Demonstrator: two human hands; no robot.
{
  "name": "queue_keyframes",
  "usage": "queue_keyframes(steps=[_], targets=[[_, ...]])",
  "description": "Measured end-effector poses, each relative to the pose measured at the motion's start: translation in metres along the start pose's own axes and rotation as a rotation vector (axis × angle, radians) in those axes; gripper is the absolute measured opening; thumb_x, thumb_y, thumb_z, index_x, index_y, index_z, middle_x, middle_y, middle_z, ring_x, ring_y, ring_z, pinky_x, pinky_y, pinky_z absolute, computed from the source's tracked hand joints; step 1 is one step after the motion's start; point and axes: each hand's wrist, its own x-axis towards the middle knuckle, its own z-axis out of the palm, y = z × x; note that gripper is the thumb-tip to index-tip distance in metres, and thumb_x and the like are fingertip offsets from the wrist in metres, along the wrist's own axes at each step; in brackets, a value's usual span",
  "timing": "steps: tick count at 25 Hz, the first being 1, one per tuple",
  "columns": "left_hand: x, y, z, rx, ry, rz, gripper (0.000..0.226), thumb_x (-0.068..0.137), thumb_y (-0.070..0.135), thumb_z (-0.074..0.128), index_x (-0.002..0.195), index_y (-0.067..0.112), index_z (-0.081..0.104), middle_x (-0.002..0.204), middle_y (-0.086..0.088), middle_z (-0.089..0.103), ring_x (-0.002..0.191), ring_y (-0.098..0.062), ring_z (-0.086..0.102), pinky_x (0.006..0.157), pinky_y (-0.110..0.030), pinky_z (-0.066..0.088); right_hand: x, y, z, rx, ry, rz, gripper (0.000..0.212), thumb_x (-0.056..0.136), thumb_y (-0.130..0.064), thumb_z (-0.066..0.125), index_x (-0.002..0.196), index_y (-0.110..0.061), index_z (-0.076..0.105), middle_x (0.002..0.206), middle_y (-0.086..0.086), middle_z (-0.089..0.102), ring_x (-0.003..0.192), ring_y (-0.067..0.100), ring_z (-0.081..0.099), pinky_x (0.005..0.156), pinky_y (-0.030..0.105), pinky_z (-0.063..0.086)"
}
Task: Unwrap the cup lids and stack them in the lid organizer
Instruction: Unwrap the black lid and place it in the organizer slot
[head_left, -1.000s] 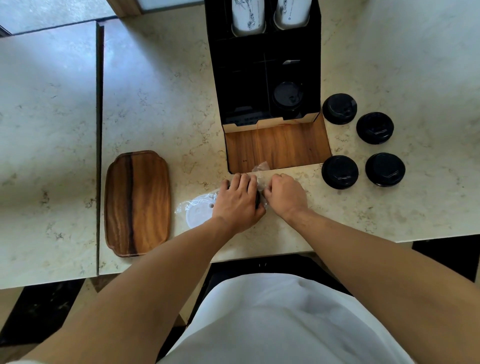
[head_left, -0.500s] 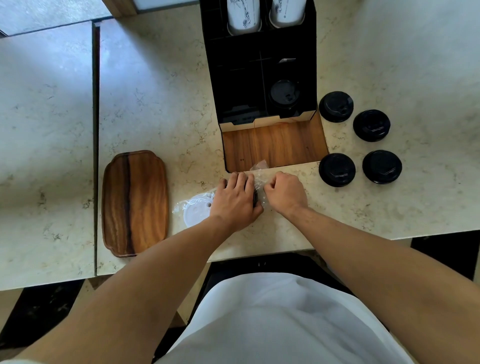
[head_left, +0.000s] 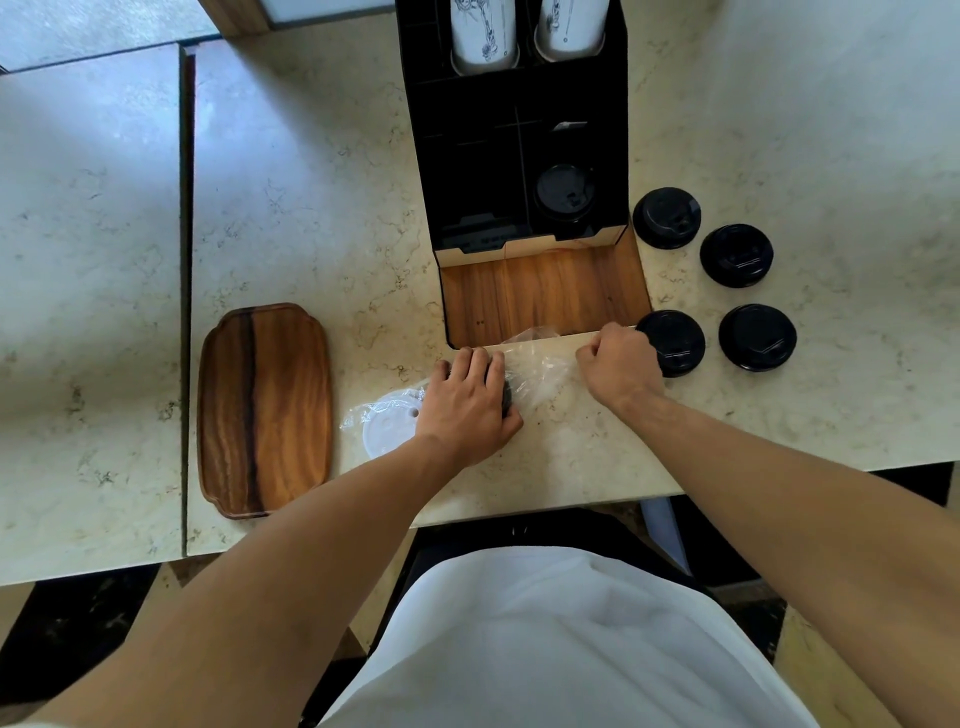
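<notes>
My left hand (head_left: 467, 402) presses down on a black cup lid (head_left: 506, 397) that is mostly hidden under the fingers. My right hand (head_left: 618, 366) is closed on the clear plastic wrap (head_left: 540, 371), which is stretched between the two hands. A white lid (head_left: 387, 423) in more clear wrap lies just left of my left hand. The black lid organizer (head_left: 519, 156) with a wooden base stands behind the hands, with one black lid (head_left: 563, 195) in its right front compartment. Several loose black lids (head_left: 667, 218) lie on the counter to the organizer's right.
A wooden tray (head_left: 265, 408) lies at the left on the marble counter (head_left: 311, 208). Two white paper cup stacks (head_left: 483, 36) stand in the organizer's back slots. The counter's front edge runs just under my forearms.
My right hand has moved right, away from my left hand, pulling the clear wrap out and stretching it. My left hand stays pressed on the lid.
</notes>
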Motion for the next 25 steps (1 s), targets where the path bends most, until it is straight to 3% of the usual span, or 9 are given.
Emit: queue_keyframes(steps=[3,7,11,15,20,25], targets=[[0.0,0.0,0.001,0.0,0.003,-0.003,0.072,0.092,0.056,0.04,0.141,0.003,0.044,0.132,-0.016,0.055,0.121,-0.034,0.047,0.097,-0.053,0.045,0.006,0.009,-0.008,0.004,0.041,-0.007,0.025,0.099,-0.025,0.055,0.102,-0.003,0.067,0.1,0.014,0.068,0.086,0.028,0.064,0.072,0.038,0.055],[0.0,0.0,0.001,0.003,0.004,0.001,0.072,0.091,0.055,0.04,0.14,0.003,0.043,0.131,-0.016,0.055,0.122,-0.034,0.047,0.096,-0.052,0.045,0.005,0.001,-0.006,0.094,0.055,-0.105,0.015,0.097,-0.022,0.058,0.091,-0.012,0.066,0.094,0.006,0.066,0.081,0.021,0.061,0.067,0.03,0.048],[-0.001,0.0,0.0,0.008,-0.006,0.002,0.072,0.091,0.056,0.039,0.141,0.003,0.042,0.132,-0.016,0.054,0.122,-0.034,0.047,0.096,-0.051,0.044,-0.005,-0.016,0.001,0.197,0.064,-0.336,0.012,0.098,-0.02,0.056,0.09,-0.015,0.064,0.094,0.002,0.061,0.083,0.016,0.059,0.067,0.018,0.042],[-0.001,0.0,-0.002,0.01,-0.018,-0.001,0.073,0.092,0.056,0.038,0.142,0.003,0.041,0.132,-0.016,0.053,0.122,-0.034,0.047,0.097,-0.051,0.044,-0.013,-0.023,0.006,0.159,0.074,-0.614,0.017,0.094,-0.016,0.056,0.096,-0.01,0.072,0.098,0.003,0.064,0.092,0.014,0.054,0.08,0.027,0.048],[-0.001,0.0,-0.002,0.013,-0.036,0.003,0.073,0.093,0.055,0.039,0.141,0.001,0.042,0.132,-0.017,0.053,0.122,-0.035,0.047,0.096,-0.052,0.044,-0.018,-0.031,0.007,0.05,0.106,-0.773,0.015,0.09,-0.01,0.056,0.089,-0.007,0.071,0.096,0.006,0.064,0.089,0.019,0.055,0.079,0.031,0.048],[-0.001,0.001,-0.002,0.01,-0.014,0.012,0.063,0.092,0.054,0.039,0.131,0.005,0.048,0.122,-0.015,0.056,0.112,-0.033,0.049,0.089,-0.049,0.043,-0.026,-0.036,0.013,-0.01,-0.159,-0.795,0.019,0.094,-0.01,0.054,0.091,-0.007,0.072,0.095,0.006,0.065,0.087,0.02,0.059,0.079,0.039,0.053]])
